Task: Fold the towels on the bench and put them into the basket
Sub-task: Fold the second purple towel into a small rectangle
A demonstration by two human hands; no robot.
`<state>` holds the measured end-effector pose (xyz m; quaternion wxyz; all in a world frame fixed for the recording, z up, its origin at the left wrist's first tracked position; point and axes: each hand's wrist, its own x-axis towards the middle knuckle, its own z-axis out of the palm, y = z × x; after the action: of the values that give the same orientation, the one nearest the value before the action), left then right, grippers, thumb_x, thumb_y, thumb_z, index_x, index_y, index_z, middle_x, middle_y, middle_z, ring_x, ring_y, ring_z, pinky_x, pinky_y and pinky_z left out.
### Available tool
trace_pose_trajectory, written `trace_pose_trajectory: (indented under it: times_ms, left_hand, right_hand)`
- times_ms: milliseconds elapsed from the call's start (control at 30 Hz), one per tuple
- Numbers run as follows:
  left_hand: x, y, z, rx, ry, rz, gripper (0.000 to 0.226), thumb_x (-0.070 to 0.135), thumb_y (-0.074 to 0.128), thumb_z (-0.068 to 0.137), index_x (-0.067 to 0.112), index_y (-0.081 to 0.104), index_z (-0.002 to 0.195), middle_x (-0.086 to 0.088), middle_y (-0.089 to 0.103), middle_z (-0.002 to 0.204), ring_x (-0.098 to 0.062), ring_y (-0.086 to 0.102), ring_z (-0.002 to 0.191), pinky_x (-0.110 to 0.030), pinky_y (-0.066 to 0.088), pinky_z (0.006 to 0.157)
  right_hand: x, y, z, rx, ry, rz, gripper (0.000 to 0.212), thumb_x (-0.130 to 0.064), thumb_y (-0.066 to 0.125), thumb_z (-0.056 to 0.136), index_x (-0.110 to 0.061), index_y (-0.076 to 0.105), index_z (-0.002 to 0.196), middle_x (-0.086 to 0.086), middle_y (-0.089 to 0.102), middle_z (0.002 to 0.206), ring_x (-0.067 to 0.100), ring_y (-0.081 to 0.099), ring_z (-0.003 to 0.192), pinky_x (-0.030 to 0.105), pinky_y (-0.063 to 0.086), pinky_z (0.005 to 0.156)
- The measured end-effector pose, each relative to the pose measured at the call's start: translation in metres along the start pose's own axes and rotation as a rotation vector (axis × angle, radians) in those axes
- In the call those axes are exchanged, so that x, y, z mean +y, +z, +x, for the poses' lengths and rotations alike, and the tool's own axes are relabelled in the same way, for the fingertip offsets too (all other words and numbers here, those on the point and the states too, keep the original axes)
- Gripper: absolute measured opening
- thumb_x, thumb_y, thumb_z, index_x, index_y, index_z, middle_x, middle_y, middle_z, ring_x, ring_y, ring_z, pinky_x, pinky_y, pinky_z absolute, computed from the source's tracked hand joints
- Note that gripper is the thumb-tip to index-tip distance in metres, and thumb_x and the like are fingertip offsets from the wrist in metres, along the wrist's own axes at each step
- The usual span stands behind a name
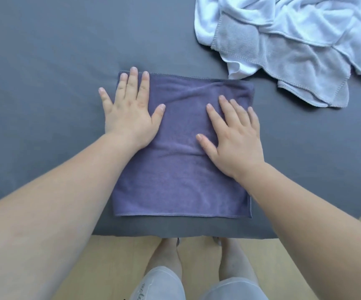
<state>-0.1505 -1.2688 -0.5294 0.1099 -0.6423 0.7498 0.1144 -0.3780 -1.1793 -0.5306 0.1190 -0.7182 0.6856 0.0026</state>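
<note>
Two hands: left hand (129,107), right hand (233,135) flat, released, centre frame.
Purple towel (175,180): beneath palms; smooth outward, square edges.

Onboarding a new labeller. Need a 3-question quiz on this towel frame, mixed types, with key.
1. True or false: the left hand and the right hand both lie flat on the purple towel.
2. Where is the crumpled pile of white and grey towels? A) far right of the bench B) near left of it C) on the floor.
3. Short answer: is a basket in view?
Key: 1 true; 2 A; 3 no.
</note>
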Motion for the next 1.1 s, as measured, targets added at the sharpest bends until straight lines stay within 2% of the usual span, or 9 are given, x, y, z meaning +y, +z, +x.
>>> trace_pose_trajectory:
  times_ms: [67, 133, 200, 267, 367, 533, 800, 1000, 1100]
  left_hand:
    - [0.0, -0.007, 0.005, 0.02, 0.055, 0.047, 0.079, 0.066, 0.021, 0.096, 0.025, -0.004, 0.159, -0.003, -0.004, 0.168, -0.025, -0.003, 0.154, -0.062, -0.001, 0.12]
    - [0.002, -0.012, 0.011, 0.039, 0.182, 0.084, 0.082, 0.07, 0.019, 0.094, 0.025, -0.005, 0.159, -0.001, -0.008, 0.167, -0.024, -0.008, 0.154, -0.063, -0.005, 0.119]
    - [0.006, -0.012, 0.01, 0.054, 0.314, 0.106, 0.086, 0.073, 0.014, 0.092, 0.023, -0.008, 0.159, 0.001, -0.016, 0.167, -0.023, -0.015, 0.153, -0.064, -0.007, 0.118]
    - [0.01, -0.006, -0.001, 0.052, 0.375, 0.083, 0.09, 0.075, 0.013, 0.09, 0.021, -0.01, 0.159, 0.0, -0.02, 0.166, -0.023, -0.017, 0.152, -0.064, -0.007, 0.118]
    - [0.011, 0.012, -0.027, -0.016, 0.329, 0.073, 0.105, 0.086, 0.016, 0.082, 0.02, -0.013, 0.158, -0.001, -0.024, 0.165, -0.022, -0.02, 0.152, -0.064, -0.005, 0.119]
    - [0.02, 0.019, -0.048, -0.069, 0.188, 0.092, 0.129, 0.101, 0.008, 0.064, 0.016, -0.016, 0.157, -0.007, -0.027, 0.163, -0.025, -0.024, 0.151, -0.068, -0.003, 0.117]
    - [0.02, 0.038, -0.12, -0.168, 0.217, 0.12, 0.128, 0.099, 0.013, 0.067, 0.013, -0.016, 0.157, -0.01, -0.029, 0.162, -0.027, -0.025, 0.15, -0.066, -0.001, 0.118]
    - [0.015, 0.027, -0.081, -0.101, 0.173, 0.106, 0.116, 0.092, 0.009, 0.075, 0.014, -0.014, 0.157, -0.01, -0.024, 0.164, -0.027, -0.022, 0.151, -0.064, -0.001, 0.119]
    - [0.013, 0.018, -0.05, -0.034, 0.155, 0.043, 0.098, 0.078, 0.018, 0.088, 0.014, -0.002, 0.159, -0.008, -0.01, 0.167, -0.027, -0.009, 0.154, -0.062, 0.0, 0.12]
  right_hand:
    - [0.004, -0.01, 0.018, 0.167, -0.01, 0.041, 0.058, -0.052, 0.043, 0.097, -0.017, 0.053, 0.143, 0.011, 0.049, 0.148, 0.035, 0.044, 0.134, 0.048, 0.029, 0.113]
    - [0.01, -0.019, 0.043, 0.194, -0.015, 0.038, 0.053, -0.044, 0.045, 0.097, -0.017, 0.054, 0.141, 0.01, 0.051, 0.146, 0.034, 0.045, 0.133, 0.048, 0.03, 0.111]
    - [0.012, -0.02, 0.058, 0.075, -0.009, -0.013, 0.061, -0.05, 0.039, 0.099, -0.021, 0.04, 0.152, 0.009, 0.036, 0.159, 0.032, 0.03, 0.147, 0.051, 0.019, 0.12]
    - [0.012, -0.009, 0.056, -0.042, 0.001, -0.1, 0.074, -0.064, 0.027, 0.098, -0.024, 0.018, 0.16, 0.007, 0.01, 0.169, 0.029, 0.004, 0.155, 0.058, 0.001, 0.123]
    - [0.009, 0.002, 0.042, -0.059, 0.037, -0.116, 0.084, -0.072, 0.021, 0.095, -0.023, 0.004, 0.162, 0.008, -0.01, 0.169, 0.031, -0.013, 0.155, 0.064, -0.008, 0.12]
    - [-0.002, 0.006, 0.005, -0.098, -0.15, -0.11, 0.089, -0.077, 0.023, 0.093, -0.024, 0.007, 0.162, 0.012, -0.007, 0.169, 0.034, -0.008, 0.155, 0.062, -0.003, 0.121]
    - [0.001, 0.01, -0.066, -0.253, -0.131, -0.1, 0.093, -0.08, 0.021, 0.091, -0.023, 0.003, 0.162, 0.019, -0.012, 0.167, 0.037, -0.014, 0.154, 0.059, 0.002, 0.123]
    - [0.007, 0.002, -0.016, -0.174, -0.129, -0.095, 0.084, -0.072, 0.021, 0.095, -0.022, 0.009, 0.162, 0.02, -0.001, 0.167, 0.037, -0.001, 0.155, 0.057, 0.002, 0.124]
    - [0.013, -0.002, 0.019, -0.07, -0.129, -0.064, 0.066, -0.051, 0.033, 0.101, -0.016, 0.029, 0.158, 0.018, 0.026, 0.163, 0.038, 0.024, 0.15, 0.054, 0.02, 0.122]
